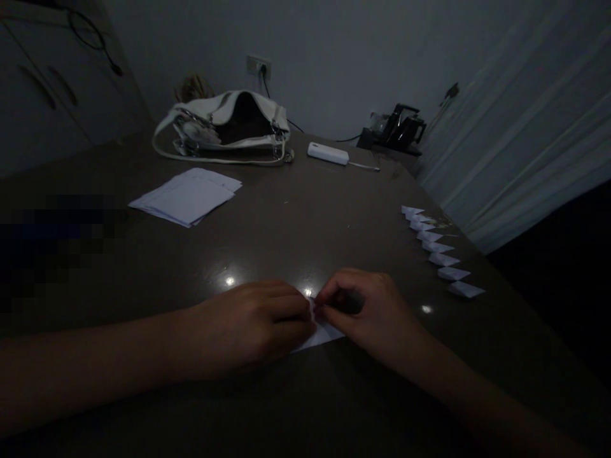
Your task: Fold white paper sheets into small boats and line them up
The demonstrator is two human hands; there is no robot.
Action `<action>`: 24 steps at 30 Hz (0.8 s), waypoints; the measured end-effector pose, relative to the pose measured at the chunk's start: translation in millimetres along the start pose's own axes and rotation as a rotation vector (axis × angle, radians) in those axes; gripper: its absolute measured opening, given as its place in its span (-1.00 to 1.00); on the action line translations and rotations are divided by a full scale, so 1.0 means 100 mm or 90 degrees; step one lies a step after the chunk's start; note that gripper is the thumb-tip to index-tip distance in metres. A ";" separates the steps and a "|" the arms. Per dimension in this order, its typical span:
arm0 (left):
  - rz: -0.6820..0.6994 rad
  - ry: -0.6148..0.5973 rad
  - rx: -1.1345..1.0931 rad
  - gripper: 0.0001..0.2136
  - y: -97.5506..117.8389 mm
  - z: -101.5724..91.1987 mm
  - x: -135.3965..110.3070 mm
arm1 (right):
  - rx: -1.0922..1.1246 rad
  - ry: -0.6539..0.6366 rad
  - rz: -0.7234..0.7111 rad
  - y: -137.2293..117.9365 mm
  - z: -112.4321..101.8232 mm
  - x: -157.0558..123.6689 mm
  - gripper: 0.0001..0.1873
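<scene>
A small white piece of paper lies on the table in front of me, partly covered by both hands. It looks folded, with a straight lower edge towards me and a narrow tip at the top. My left hand rests over its left side, fingers curled together and closed on it. From the right, my right hand pinches the paper near its tip between thumb and index finger. The fingertips of the two hands nearly meet, hiding much of the fold.
Several small folded paper pieces form a row along the table's right side. A stack of white paper lies at the left. Farther back are a white handbag and a white power bank. A black kettle stands beyond the far right.
</scene>
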State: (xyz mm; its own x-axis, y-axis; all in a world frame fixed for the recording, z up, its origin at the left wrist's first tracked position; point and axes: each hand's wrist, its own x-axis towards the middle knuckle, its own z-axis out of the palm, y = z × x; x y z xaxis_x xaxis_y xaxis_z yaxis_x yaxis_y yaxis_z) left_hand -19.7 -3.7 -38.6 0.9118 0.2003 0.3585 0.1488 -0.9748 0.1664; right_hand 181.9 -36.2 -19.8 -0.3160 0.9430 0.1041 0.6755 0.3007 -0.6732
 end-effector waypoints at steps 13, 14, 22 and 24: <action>0.020 -0.016 0.000 -0.81 0.00 -0.02 0.00 | -0.059 -0.141 -0.109 -0.02 -0.12 -0.04 -0.82; 0.021 -0.014 0.002 -0.81 0.00 -0.02 0.00 | -0.057 -0.148 -0.109 -0.03 -0.12 -0.04 -0.83; 0.028 -0.010 -0.009 -0.80 -0.02 0.00 0.00 | -0.031 -0.148 -0.095 -0.04 -0.16 -0.04 -0.80; 0.028 -0.015 -0.013 -0.79 -0.01 0.00 0.01 | -0.007 -0.135 -0.086 -0.02 -0.15 -0.03 -0.75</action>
State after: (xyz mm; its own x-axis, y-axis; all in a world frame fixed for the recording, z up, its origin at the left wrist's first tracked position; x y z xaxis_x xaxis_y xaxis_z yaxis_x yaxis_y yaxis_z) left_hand -19.5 -2.1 -38.2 0.9258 0.1548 0.3448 0.1009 -0.9804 0.1693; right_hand 191.7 -37.4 -7.8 -0.5367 0.8430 0.0357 0.6243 0.4252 -0.6553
